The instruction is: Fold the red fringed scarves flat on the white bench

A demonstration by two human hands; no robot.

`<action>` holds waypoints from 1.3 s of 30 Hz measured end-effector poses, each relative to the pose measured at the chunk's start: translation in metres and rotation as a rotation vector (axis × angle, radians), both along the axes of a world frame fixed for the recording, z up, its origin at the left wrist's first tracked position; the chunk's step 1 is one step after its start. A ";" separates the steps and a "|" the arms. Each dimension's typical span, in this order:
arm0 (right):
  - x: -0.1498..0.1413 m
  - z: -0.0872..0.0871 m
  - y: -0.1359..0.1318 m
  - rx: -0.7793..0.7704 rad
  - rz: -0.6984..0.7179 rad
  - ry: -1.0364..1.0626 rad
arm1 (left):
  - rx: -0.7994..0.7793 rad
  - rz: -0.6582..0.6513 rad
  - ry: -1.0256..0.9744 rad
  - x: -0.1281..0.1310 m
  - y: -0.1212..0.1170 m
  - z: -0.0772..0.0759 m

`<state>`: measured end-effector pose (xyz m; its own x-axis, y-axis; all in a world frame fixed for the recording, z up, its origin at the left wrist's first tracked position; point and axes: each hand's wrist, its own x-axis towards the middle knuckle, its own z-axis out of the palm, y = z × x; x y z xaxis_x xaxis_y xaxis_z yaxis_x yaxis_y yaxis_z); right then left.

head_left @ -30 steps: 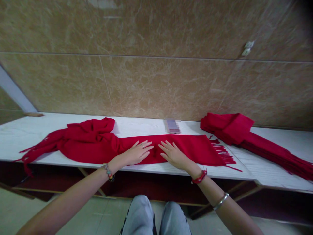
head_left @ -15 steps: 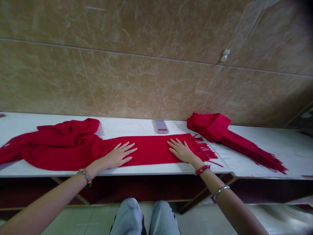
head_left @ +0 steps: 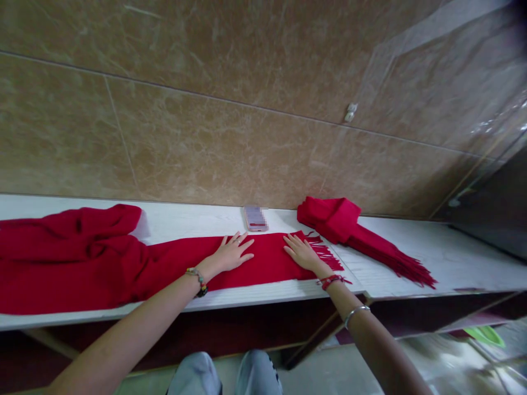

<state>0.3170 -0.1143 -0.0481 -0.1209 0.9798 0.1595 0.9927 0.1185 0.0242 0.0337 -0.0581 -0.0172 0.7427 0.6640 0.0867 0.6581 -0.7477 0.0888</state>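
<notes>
A red fringed scarf [head_left: 181, 258] lies along the white tabletop, flat and smooth on the right and bunched into loose folds on the left. My left hand [head_left: 231, 254] rests on the flat stretch, palm down with fingers spread. Farther right, my right hand [head_left: 302, 253] also presses on the scarf with fingers stretched out, close to its fringed end. Neither hand grips the cloth. Beyond the fringe, a second red scarf [head_left: 333, 219] lies folded, its tassels pointing to the right.
Behind the scarf sits a phone [head_left: 256, 219], near the brown tiled wall [head_left: 214, 142]. The white table [head_left: 395, 233] has dark open shelves below its front edge. A dark panel [head_left: 494, 211] stands at the right end, and a green basin [head_left: 486, 336] is on the floor there.
My left hand has slid right along the scarf, nearer to my right hand. My right hand stays near the fringe. The view has shifted and tilted toward the right.
</notes>
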 end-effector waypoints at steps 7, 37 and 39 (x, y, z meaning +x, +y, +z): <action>0.003 0.001 0.000 0.000 -0.015 -0.001 | -0.026 0.000 -0.004 -0.012 0.011 -0.020; -0.137 0.005 0.007 -0.048 0.250 0.010 | 0.018 0.276 0.003 -0.149 -0.002 -0.018; -0.133 0.002 0.007 -0.019 0.250 -0.003 | 0.022 0.263 -0.023 -0.161 -0.001 -0.014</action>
